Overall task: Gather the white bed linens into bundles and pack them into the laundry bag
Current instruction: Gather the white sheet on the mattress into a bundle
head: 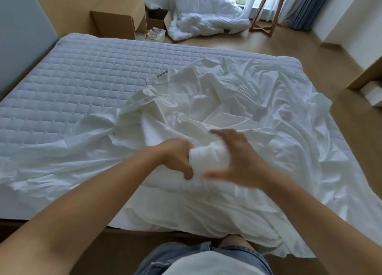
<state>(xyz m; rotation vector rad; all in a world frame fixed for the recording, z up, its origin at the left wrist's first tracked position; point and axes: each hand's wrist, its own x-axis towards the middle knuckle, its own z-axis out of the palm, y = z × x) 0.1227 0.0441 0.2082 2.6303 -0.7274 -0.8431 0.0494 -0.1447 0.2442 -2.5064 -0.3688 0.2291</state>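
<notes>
sheet (pixel 237 113), white and deeply creased, lay rumpled around and beyond both hands, one fold bunched into a soft wad gripped by the left hand (pixel 175 156), the blurred right hand (pixel 233 161) spread open over that wad, quilted mattress (pixel 82 84) uncovered to the left, a puffy duvet heap (pixel 202 20) on the wooden floor far beyond.
</notes>
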